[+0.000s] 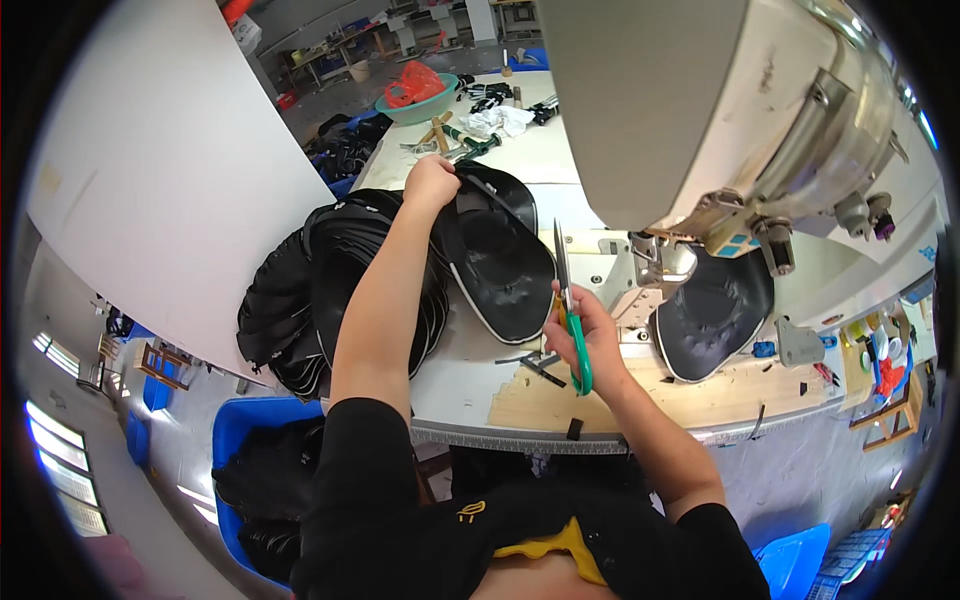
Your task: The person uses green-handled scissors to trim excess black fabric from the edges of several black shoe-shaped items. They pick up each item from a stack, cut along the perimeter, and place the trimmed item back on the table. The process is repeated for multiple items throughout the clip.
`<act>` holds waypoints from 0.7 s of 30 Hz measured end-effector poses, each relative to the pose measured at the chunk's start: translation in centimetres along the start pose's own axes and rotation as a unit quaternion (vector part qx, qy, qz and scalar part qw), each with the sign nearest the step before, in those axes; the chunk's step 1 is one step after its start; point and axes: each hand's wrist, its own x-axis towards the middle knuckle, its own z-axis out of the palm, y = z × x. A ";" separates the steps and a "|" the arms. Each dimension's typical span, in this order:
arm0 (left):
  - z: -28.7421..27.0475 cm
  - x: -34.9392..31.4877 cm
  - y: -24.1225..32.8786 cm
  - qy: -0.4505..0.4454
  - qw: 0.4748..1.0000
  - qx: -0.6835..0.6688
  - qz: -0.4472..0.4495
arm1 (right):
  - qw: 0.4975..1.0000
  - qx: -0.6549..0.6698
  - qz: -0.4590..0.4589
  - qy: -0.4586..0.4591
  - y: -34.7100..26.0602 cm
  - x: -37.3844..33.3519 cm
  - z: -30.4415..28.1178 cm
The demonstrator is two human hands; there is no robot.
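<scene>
My left hand is closed on the upper end of a dark strip at the edge of a black moulded panel with white edging. The panel lies tilted on the table, against a thick stack of similar black pieces on its left. In my right hand is a pair of scissors with green handles, the blades close together and pointing away from me. Their tips stand just right of the panel, and whether they touch it I cannot tell. Another black panel lies under the sewing machine's needle area.
A large sewing machine overhangs the right side. Small black scraps lie near the table's front edge. Farther back are hand tools and a green basin holding a red plastic bag. A blue bin of black pieces stands lower left.
</scene>
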 end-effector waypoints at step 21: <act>1.6 3.4 -2.5 -0.075 0.972 0.220 0.028 | 0.995 -0.097 -0.031 0.000 2.4 -0.9 -0.2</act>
